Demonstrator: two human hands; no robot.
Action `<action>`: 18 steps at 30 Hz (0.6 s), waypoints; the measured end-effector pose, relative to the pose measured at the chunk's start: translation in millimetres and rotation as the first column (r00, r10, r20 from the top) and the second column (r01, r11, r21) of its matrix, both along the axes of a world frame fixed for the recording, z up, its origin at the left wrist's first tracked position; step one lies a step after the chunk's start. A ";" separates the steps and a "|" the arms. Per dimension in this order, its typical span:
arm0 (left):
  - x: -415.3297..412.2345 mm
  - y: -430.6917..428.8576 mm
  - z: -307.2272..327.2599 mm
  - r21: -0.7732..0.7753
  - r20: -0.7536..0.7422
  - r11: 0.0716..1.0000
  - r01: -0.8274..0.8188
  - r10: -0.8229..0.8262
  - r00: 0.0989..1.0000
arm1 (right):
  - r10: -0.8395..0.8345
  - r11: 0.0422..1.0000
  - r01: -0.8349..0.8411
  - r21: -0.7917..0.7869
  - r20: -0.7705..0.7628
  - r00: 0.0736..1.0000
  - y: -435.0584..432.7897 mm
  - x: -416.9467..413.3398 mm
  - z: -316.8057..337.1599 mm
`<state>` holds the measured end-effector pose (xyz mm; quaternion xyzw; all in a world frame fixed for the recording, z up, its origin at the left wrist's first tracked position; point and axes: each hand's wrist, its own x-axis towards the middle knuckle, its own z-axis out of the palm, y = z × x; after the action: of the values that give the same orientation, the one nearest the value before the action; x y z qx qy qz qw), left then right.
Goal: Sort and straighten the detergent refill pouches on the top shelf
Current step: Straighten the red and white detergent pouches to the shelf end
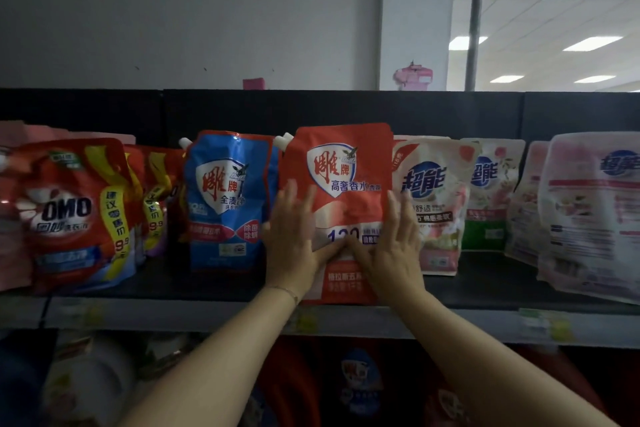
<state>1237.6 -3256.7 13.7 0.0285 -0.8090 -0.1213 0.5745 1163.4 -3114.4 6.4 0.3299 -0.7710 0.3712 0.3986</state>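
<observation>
A red pouch (pixel 341 184) is seen upright at the middle of the frame, its bottom edge at the front lip of the top shelf (pixel 485 288), with a bare hand at either side. The left hand (pixel 294 239) is laid against the pouch's left edge and the right hand (pixel 393 246) against its right edge. The fingers of both are stretched straight upward and uncurled, and the thumbs are turned inward so that their tips meet over the lower front of the pack. The large numerals there are partly covered by the thumbs, and the left fingers are smeared by blur. A thin bracelet (pixel 289 291) is worn on the left wrist.

Just left of centre, a blue pouch (pixel 225 201) is shown with its right edge hidden behind the red one. A white spout (pixel 285 140) is glimpsed between the two, and the pack it belongs to cannot be made out. At far left an OMO pouch (pixel 69 215) is seen leaning, with similar packs largely concealed behind it and pink ones cut off by the frame's edge.

Right of centre, a white pouch (pixel 436 204) is partly masked by the right hand. Paler packs are ranged beyond it, the last blurred and cropped at the right edge. The labels on the price strip (pixel 540 324) are unreadable, and the goods below are lost in shadow.
</observation>
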 end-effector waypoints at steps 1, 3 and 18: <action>-2.2 -2.8 1.0 -0.177 0.026 0.984 -0.015 0.019 0.999 | -0.009 0.991 0.023 0.134 -0.102 0.995 4.4 -1.3 -1.4; -4.0 -6.3 3.2 -0.424 0.057 0.906 -0.010 0.038 0.998 | 0.036 0.928 0.051 0.368 -0.226 0.974 12.5 -5.6 -3.2; 8.2 -59.0 6.2 -0.757 0.378 0.653 -0.003 0.441 0.814 | 0.055 0.688 0.135 0.713 -0.237 0.970 11.1 -12.9 17.2</action>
<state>1245.8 -3315.7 20.0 -0.0658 -0.9039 0.2972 0.3004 1150.5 -3103.3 23.6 0.4855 -0.8079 -0.0147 0.3338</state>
